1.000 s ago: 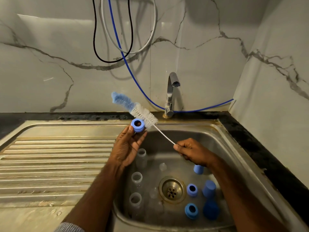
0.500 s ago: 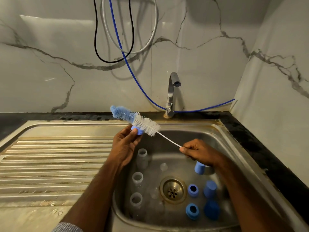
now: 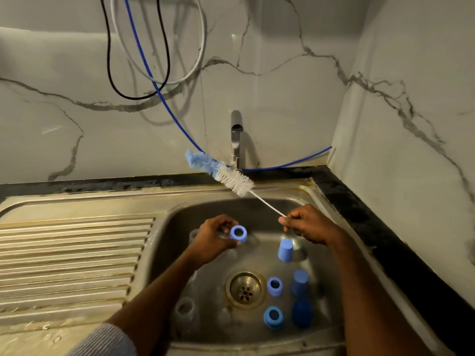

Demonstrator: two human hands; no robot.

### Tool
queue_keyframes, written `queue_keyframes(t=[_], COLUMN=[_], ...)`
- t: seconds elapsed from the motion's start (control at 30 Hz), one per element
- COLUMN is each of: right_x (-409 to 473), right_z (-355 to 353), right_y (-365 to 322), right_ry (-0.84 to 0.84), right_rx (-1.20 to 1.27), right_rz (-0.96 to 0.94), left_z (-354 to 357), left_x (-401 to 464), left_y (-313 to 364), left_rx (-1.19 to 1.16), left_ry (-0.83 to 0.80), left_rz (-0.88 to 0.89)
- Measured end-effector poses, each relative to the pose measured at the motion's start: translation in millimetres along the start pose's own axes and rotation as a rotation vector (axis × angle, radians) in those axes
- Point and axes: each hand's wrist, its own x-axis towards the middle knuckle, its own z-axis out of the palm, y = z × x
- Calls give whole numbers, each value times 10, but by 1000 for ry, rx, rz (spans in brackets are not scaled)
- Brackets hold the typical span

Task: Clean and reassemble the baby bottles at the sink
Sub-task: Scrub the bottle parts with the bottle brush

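Count at my sink (image 3: 295, 196):
- blue rings: three, one in my left hand (image 3: 213, 240), two by the drain (image 3: 245, 289)
- blue caps: three
- clear bottles: at least two, blurred
- brush (image 3: 226, 176): one, in my right hand (image 3: 308, 224)
- tap (image 3: 236, 134): one

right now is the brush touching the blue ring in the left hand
Apart. The head view shows the brush bristles raised near the tap, with open sink between them and the blue ring that the left hand holds lower down.
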Motion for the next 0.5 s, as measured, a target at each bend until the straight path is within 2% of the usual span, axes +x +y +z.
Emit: queue_keyframes(t=[0.1, 0.2, 0.5], right_x=[48, 94, 167], right_z=[44, 62, 111], right_y=[52, 96, 131], right_ry=[25, 6, -9], right_rx=[-51, -54, 1], right_rz=[15, 11, 8], left_z=[244, 511, 1024], left_x=[159, 340, 663], left_y=[-53, -104, -351], left_rx=[245, 453, 565], left_ry=[-138, -207, -261], left_rz=[-37, -85, -133])
